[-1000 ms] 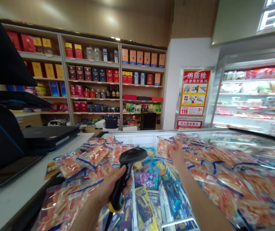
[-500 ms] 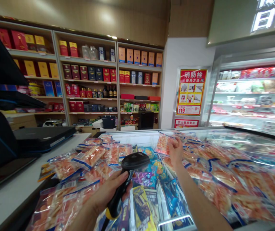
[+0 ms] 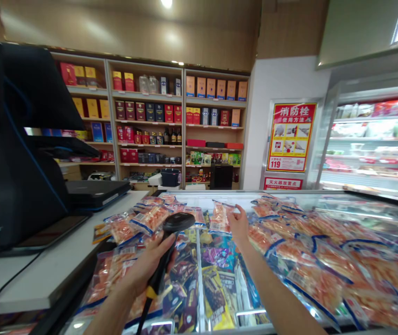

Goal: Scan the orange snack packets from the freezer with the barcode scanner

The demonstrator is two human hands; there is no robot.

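My left hand (image 3: 157,260) is wrapped round the handle of a black barcode scanner (image 3: 178,222), its head tilted up and its cord running down to the lower edge. My right hand (image 3: 239,225) pinches the edge of a clear food packet (image 3: 221,217) with orange-brown contents and a blue border. That packet hangs above the glass-topped freezer, a short way right of the scanner head. Similar packets form a pile (image 3: 146,218) on the left and a larger pile (image 3: 310,246) on the right. Below the glass lie wrapped ice creams (image 3: 216,298).
A black checkout terminal (image 3: 17,163) stands on the white counter (image 3: 14,279) at the left, beside a flat black device (image 3: 97,191). Behind the freezer are shelves (image 3: 146,123) of boxes and bottles, a red-and-yellow sign (image 3: 291,137) and a lit refrigerated display (image 3: 376,144).
My right hand has carried the packet leftward from the right pile, towards the scanner. The view has turned left, so more of the terminal shows. The scanner stays in my left hand.
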